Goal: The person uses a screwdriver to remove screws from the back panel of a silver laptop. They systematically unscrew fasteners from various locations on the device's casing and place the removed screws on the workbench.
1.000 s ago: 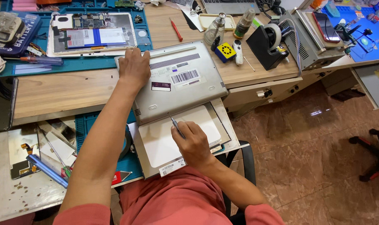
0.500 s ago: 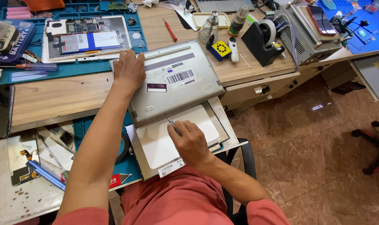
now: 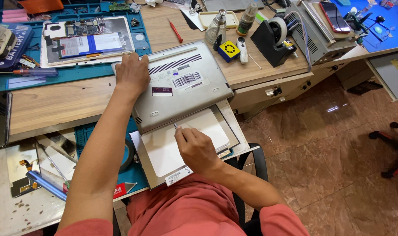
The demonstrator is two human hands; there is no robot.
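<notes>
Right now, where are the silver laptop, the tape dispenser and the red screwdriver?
silver laptop [image 3: 181, 89], head view, on its bare underside near the barcode label.
tape dispenser [image 3: 271, 41], head view, on its black body below the tape roll.
red screwdriver [image 3: 175, 30], head view, on the middle of its red handle.

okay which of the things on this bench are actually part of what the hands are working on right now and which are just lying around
In use:
- silver laptop, upside down, held by the left hand
- thin metal tool in the right hand, tip at the laptop's near edge
- white panel beneath the laptop

Lying about:
- tape dispenser
- red screwdriver
- opened tablet
- yellow cube
</notes>
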